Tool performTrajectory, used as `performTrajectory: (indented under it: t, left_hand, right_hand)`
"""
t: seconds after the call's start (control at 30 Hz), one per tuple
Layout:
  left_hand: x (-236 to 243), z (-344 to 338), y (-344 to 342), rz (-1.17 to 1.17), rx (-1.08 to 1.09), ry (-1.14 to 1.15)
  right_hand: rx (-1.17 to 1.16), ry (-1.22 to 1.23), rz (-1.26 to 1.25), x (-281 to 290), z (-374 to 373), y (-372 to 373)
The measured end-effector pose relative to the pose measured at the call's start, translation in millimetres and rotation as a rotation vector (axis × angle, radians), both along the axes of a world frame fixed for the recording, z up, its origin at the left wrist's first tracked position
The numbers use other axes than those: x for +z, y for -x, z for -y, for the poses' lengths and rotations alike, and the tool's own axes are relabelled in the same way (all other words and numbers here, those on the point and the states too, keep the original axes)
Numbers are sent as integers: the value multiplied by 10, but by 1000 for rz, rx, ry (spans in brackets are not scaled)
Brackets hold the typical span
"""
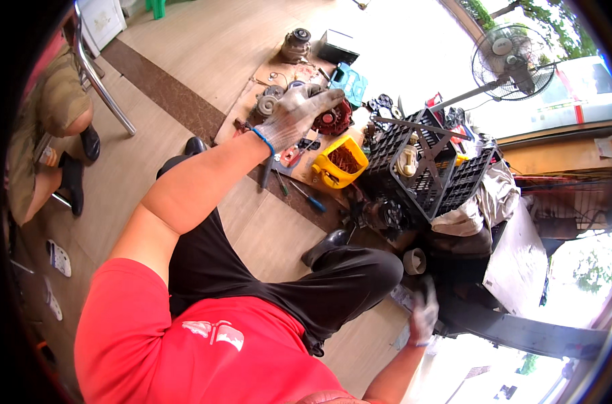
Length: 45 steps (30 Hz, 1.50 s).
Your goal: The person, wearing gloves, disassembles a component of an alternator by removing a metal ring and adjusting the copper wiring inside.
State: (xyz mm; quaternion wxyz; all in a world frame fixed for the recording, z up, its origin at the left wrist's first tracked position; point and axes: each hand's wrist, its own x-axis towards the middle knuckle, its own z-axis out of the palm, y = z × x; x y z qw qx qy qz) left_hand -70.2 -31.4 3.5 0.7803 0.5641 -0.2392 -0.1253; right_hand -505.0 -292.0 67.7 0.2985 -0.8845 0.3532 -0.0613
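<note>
The gloved left hand (294, 111) reaches over a board (240, 108) on the floor, beside a red machine part (334, 121); its grip is unclear. A yellow container (341, 161) sits near a black crate (403, 180). The gloved right hand (424, 316), blurred, hangs low near a pale cup-like piece (414, 261).

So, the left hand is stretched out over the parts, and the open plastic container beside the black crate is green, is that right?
Not quite: the open plastic container is yellow, not green, as the head view shows. It does sit beside the black crate, and the left hand is stretched out over the parts.
</note>
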Motion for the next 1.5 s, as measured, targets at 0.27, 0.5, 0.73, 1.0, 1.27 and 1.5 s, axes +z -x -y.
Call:
performTrajectory:
  t: [0.27,0.5,0.73,1.0,1.27,1.5]
  left_hand:
    - [143,-19,37,230,107,-287]
    - [61,-63,-31,157,108,-337]
    - [187,-152,-85,11,27,-240]
    - [51,-188,-215,-432,-277,129]
    - [187,39,-329,-821,165,205]
    - [-56,-295,-737,-727,330,218]
  right_hand:
    - [313,-798,755,-249,-729,-2889]
    - [325,-1343,528,-950,-1225,-3420]
    - [378,-821,288,-476,-1159,-3256]
    - [249,-872,160,-540,-768,-3297]
    - [1132,-194,426,-1217,-1104,-3092]
    - [842,-927,50,-705,-1478,-2776]
